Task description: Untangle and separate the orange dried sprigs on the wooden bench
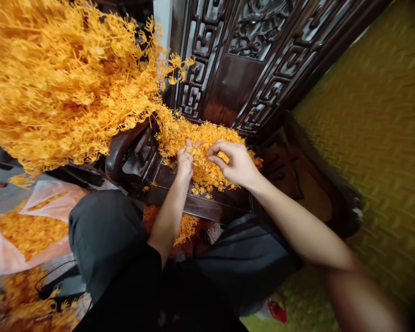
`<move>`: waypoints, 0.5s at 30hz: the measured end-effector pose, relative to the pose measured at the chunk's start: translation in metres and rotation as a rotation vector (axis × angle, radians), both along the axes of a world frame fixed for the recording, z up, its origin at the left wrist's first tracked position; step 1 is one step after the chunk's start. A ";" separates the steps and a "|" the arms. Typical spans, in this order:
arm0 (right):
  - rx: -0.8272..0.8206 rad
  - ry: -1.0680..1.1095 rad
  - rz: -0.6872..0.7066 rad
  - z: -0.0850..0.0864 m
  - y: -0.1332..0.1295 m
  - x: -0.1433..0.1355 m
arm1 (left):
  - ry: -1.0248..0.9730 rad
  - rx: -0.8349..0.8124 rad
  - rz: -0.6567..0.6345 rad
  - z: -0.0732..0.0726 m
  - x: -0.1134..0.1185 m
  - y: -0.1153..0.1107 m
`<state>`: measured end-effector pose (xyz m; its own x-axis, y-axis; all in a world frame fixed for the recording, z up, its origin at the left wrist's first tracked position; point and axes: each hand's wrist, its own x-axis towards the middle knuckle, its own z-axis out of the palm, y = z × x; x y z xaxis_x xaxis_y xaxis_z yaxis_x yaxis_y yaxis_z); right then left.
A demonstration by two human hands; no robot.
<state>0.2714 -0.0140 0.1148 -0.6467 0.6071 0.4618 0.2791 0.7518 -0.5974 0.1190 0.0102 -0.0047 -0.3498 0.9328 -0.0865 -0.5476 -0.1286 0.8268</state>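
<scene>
My left hand (185, 162) is closed around an orange plastic flower piece (198, 156), whose thin curled strands stick out toward the right. Just to the right, my right hand (234, 161) has its thumb and forefinger curved into a near pinch beside that piece. Whatever lies between those fingertips is too small to make out. Both hands hover over a heap of similar orange flower pieces (214, 177) on the seat of a dark carved wooden chair (207, 205).
A much larger orange pile (65, 83) rises at the upper left, beyond the chair's curved armrest (119, 150). On the floor at left lies a pinkish plastic bag (51, 203) with more orange pieces. A textured yellow-green surface (373, 120) covers the right side.
</scene>
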 end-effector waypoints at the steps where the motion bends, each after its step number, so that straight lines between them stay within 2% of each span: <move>1: -0.048 0.027 0.037 0.002 -0.005 0.001 | -0.021 -0.045 0.023 -0.002 0.000 0.003; 4: -0.251 0.136 0.164 0.012 -0.015 0.009 | -0.066 -0.221 0.109 -0.006 -0.007 0.008; 7: -0.288 0.255 0.132 0.012 -0.003 0.022 | -0.065 -0.215 0.134 -0.006 -0.013 0.006; 9: -0.233 0.262 0.021 0.000 0.021 0.030 | -0.051 -0.127 0.092 -0.001 -0.011 0.001; 11: -0.159 0.172 -0.144 -0.017 0.047 0.036 | -0.032 -0.047 0.059 0.008 -0.005 -0.004; 13: -0.013 0.025 -0.297 -0.029 0.065 0.040 | -0.013 -0.010 0.054 0.016 -0.002 -0.009; 15: 0.204 -0.054 -0.376 -0.030 0.065 0.039 | -0.005 -0.009 0.067 0.021 -0.001 -0.012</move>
